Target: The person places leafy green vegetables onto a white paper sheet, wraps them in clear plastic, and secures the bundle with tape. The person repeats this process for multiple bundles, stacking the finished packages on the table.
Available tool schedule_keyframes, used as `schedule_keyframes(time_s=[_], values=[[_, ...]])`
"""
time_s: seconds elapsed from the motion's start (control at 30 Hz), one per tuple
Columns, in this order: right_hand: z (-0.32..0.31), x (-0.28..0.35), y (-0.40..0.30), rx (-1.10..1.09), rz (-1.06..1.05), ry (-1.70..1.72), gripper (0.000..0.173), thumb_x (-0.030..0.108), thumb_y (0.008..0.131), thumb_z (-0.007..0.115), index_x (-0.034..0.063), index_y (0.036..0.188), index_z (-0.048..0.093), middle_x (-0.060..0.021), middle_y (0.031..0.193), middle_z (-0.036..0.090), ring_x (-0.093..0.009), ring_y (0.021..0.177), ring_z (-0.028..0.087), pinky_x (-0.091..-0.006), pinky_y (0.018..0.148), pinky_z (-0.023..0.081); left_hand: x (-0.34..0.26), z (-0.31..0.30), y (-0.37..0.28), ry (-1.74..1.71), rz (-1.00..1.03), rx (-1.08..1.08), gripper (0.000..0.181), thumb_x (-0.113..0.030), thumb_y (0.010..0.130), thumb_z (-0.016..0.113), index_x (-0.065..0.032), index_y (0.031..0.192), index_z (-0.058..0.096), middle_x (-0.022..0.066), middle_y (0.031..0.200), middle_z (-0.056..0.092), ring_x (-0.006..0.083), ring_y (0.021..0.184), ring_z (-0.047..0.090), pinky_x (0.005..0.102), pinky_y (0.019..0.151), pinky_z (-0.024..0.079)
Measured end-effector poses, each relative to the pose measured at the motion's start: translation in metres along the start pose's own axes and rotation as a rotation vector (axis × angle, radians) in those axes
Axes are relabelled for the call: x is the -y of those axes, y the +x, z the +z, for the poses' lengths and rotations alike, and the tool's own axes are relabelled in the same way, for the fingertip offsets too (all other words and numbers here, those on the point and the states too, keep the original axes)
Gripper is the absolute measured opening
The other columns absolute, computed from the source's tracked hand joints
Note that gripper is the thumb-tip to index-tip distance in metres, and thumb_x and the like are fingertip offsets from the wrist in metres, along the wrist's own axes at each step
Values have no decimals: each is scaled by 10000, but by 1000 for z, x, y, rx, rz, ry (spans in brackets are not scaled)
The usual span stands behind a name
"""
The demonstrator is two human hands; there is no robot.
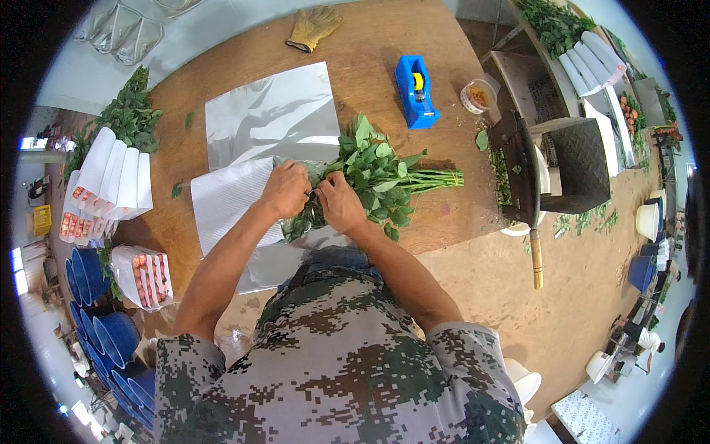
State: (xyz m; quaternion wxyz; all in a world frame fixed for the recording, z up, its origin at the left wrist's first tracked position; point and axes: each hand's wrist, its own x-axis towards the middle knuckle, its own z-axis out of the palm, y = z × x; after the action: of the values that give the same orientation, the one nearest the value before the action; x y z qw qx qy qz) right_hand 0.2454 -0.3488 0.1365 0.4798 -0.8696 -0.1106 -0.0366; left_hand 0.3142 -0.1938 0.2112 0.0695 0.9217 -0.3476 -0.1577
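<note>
A bouquet of leafy green stems lies across the wooden table, its upper part inside a white ribbed wrapper. My left hand and my right hand meet over the bouquet at the wrapper's clear plastic edge, fingertips pinched close together. What the fingertips grip is too small to tell exactly. The bare stems point right, bound near their cut ends. Beneath and behind the bundle lies a clear plastic sheet. Flower heads inside the wrapper are hidden.
On the table are a blue tape dispenser, a tub of rubber bands and a yellow work glove. Wrapped rose bouquets stand at left. A hinged cutting blade with a wooden handle is at the right edge.
</note>
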Motion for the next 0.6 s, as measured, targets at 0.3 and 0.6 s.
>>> schedule_keyframes(time_s=[0.3, 0.6], values=[[-22, 17, 13, 22, 191, 82, 175, 173, 897, 570, 2, 938, 578, -219, 964, 581, -427, 878, 582, -482, 757, 483, 7, 5, 15, -5, -145, 102, 85, -56, 676, 663, -51, 761, 658, 146, 831, 675, 328, 859, 645, 430, 988, 389], [-168, -116, 112, -640, 327, -450, 245, 191, 873, 613, -15, 998, 653, -212, 878, 686, -393, 804, 666, -426, 715, 522, 5, -5, 20, 9, -223, 153, 174, -155, 667, 779, -96, 785, 666, 111, 713, 671, 274, 804, 677, 462, 1131, 249]])
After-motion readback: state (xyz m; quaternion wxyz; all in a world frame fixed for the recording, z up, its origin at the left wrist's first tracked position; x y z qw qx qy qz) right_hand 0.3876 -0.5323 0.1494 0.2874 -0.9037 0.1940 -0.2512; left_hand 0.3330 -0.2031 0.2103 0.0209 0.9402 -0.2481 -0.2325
